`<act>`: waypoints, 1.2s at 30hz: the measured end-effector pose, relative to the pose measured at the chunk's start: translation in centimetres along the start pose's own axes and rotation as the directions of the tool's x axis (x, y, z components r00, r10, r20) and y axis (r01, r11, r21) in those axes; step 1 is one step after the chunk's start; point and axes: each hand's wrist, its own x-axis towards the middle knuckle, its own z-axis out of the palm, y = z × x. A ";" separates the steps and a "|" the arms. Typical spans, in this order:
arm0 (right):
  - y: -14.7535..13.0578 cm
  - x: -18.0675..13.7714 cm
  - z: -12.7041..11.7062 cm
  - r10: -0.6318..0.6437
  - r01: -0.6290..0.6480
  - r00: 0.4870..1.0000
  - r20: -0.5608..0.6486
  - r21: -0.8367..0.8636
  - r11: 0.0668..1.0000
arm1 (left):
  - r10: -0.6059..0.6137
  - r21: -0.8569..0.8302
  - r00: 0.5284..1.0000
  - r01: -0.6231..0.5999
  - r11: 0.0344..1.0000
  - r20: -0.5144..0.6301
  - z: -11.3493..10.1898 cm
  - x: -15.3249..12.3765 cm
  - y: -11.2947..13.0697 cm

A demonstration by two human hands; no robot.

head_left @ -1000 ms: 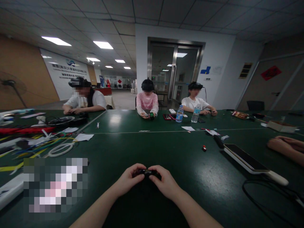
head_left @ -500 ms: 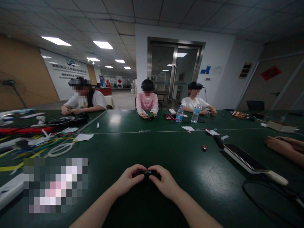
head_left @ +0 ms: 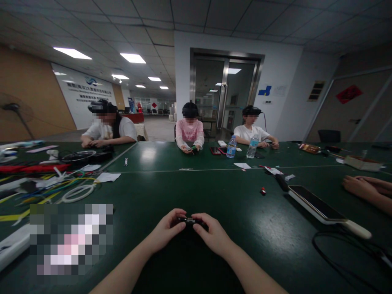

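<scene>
Between my two hands is a small, dark, glossy bar-shaped object (head_left: 191,221), held level just above or on the green table (head_left: 196,192); its kind is too small to make out. My left hand (head_left: 171,226) pinches its left end, with the thumb in front and the fingers behind. On the right end, my right hand (head_left: 211,228) grips in the same way. The fingers cover both ends, and only the middle shows. A small red and dark item (head_left: 263,190) lies on the table beyond my right hand.
To the right, a phone (head_left: 317,203) rests on a white holder with a handle, beside a black cable (head_left: 315,249). Cables (head_left: 78,192) and a power strip (head_left: 15,247) lie left. Bottles (head_left: 252,147) stand ahead. Several people sit around the table; a co-worker's hands (head_left: 361,188) are at right.
My left fingers have lifted slightly, and more of the dark object's middle shows. Both hands stay in nearly the same place.
</scene>
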 end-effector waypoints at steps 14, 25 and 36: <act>-0.1 0.1 0.2 -0.034 0.035 0.999 -0.015 0.063 0.997 | -0.033 0.095 0.998 0.027 0.995 0.059 -0.4 0.1 -0.6; -1.0 -0.2 -0.3 -0.068 0.059 0.995 0.068 0.118 0.991 | -0.062 0.202 0.987 0.031 0.979 0.149 -0.1 -0.6 2.2; -0.7 -0.1 0.0 -0.086 0.077 0.994 0.071 0.122 0.990 | -0.018 0.027 0.981 0.013 1.000 0.194 -0.3 -0.4 1.3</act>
